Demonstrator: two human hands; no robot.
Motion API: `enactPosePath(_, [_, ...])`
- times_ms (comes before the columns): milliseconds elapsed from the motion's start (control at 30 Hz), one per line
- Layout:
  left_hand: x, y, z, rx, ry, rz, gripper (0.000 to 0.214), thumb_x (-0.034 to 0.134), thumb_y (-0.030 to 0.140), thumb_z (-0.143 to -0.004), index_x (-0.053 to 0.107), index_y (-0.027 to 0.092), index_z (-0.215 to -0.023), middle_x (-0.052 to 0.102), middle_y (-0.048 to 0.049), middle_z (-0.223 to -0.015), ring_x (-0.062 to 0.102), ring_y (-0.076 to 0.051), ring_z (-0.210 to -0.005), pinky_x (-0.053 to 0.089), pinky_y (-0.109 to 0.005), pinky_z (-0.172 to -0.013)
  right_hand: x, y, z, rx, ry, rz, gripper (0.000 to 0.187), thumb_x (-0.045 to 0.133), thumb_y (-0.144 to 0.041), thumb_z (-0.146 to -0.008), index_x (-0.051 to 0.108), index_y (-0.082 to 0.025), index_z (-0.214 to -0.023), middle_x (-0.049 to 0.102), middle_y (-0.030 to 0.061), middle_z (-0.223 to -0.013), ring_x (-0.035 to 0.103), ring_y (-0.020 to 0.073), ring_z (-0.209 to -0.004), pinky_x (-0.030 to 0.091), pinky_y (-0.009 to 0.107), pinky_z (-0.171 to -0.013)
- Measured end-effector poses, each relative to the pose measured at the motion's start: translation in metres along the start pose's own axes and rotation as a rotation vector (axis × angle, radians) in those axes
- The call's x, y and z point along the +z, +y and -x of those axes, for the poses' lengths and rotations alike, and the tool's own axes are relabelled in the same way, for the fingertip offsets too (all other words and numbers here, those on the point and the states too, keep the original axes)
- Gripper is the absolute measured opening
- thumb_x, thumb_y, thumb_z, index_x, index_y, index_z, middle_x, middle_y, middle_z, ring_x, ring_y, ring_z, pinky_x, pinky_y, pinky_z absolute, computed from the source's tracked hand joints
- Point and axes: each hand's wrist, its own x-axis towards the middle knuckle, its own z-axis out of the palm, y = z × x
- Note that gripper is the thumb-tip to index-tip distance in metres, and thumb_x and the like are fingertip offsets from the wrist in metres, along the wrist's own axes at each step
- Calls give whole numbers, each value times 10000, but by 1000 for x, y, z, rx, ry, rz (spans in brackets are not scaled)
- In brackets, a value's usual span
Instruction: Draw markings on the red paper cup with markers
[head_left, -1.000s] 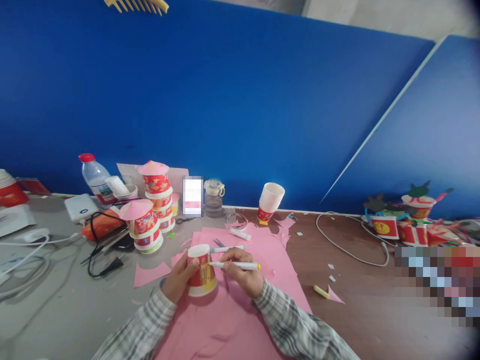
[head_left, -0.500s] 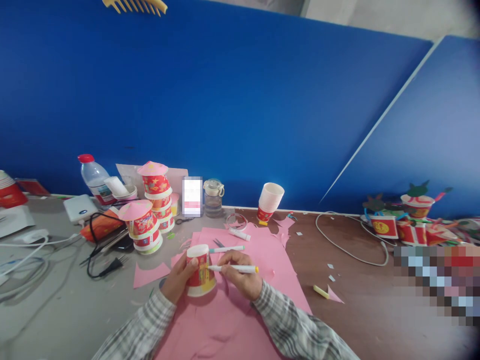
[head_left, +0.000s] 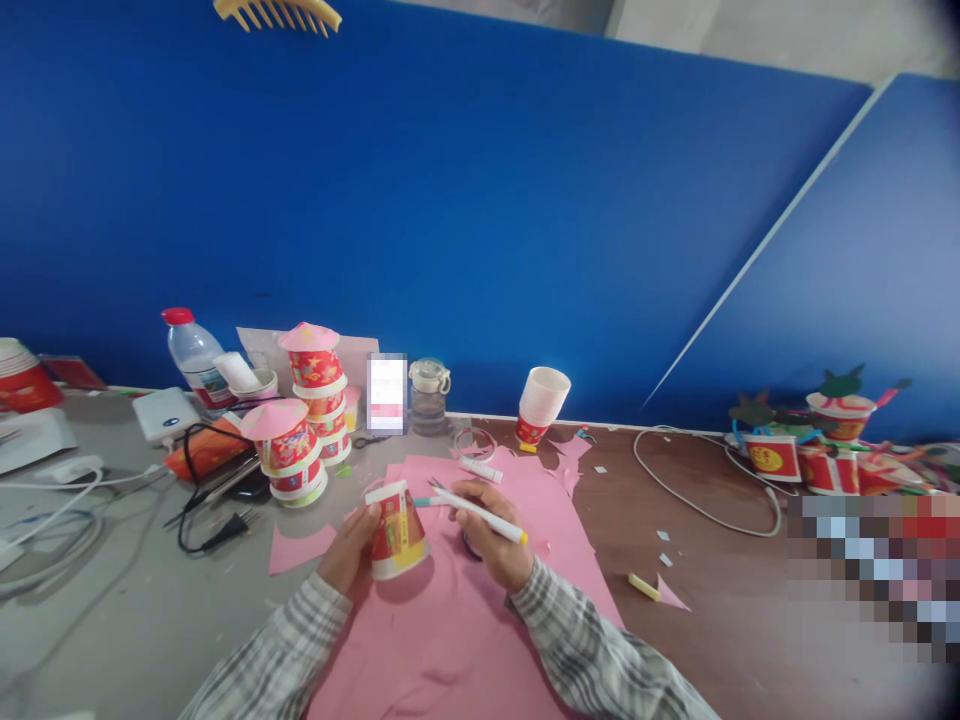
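On the grey side of the desk (head_left: 135,610), left of the pink paper (head_left: 442,640), two cup towers (head_left: 287,452) with pink cone tops are set near a black plug (head_left: 225,530). At the paper's left part, a paper cup (head_left: 396,530) is grasped by the left hand (head_left: 351,555). The cup is tilted over the paper, narrow end up; whether the paper is touched cannot be told. Its red, gold-printed wall is coloured yellow low down and bordered with white at both ends. Over the paper's middle, a white marker (head_left: 504,524) with a yellow end is gripped by the right hand (head_left: 487,545), its tip kept apart from the cup. Behind the paper, the desk's back edge is bounded by a blue partition (head_left: 480,200). Right of the paper, the broad brown side is dotted with small scraps (head_left: 666,560), and a white cable (head_left: 771,508) is looped towards the back.
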Motion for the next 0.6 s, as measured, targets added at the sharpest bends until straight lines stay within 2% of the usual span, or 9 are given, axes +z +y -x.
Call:
enactPosePath(133, [-1,0,-1,7,-6,13,623,744,592,-350,611,163,-782,675,-53,-659,626,-243,-616,508,-351,-578,1,10,-1,109,123,-50,322,541,-381,-746,598,-175,-986,569,-34,-470,500,138,-366,410,222,-355])
enactPosePath(233, [-2,-1,-2,22,-10,4,624,742,591,-359,604,173,-801,676,-54,-693,626,-243,-631,509,-360,-592,1,10,2,80,142,-62,329,518,-399,-757,597,-180,-991,523,-59,-425,445,120,-320,390,217,-339])
enactPosePath(367, [-4,-3,-4,52,-23,-48,587,706,604,-419,604,165,-796,662,-39,-653,618,-233,-616,505,-341,-554,4,-1,10,-79,-15,-23,334,479,-417,-770,657,-189,-937,595,16,-603,540,158,-476,466,272,-481])
enactPosePath(433, [-5,-4,-4,68,-32,-84,579,688,617,-433,607,154,-772,654,-37,-620,612,-226,-581,500,-338,-538,7,-6,15,-34,-130,-43,327,457,-395,-783,677,-183,-899,600,26,-611,543,157,-479,461,270,-488])
enactPosePath(500, [-6,-5,-4,87,-25,-121,587,679,633,-421,605,156,-755,649,-31,-601,604,-215,-550,494,-328,-519,11,-8,19,73,-224,-92,267,488,-335,-772,661,-184,-907,589,4,-559,517,142,-433,436,247,-445])
enactPosePath(600, [-8,-7,-6,110,0,-178,583,667,648,-414,597,170,-740,640,-14,-582,595,-200,-533,483,-306,-494,15,-9,21,175,-259,-111,169,553,-222,-713,644,-186,-851,581,-21,-520,499,130,-417,402,219,-424])
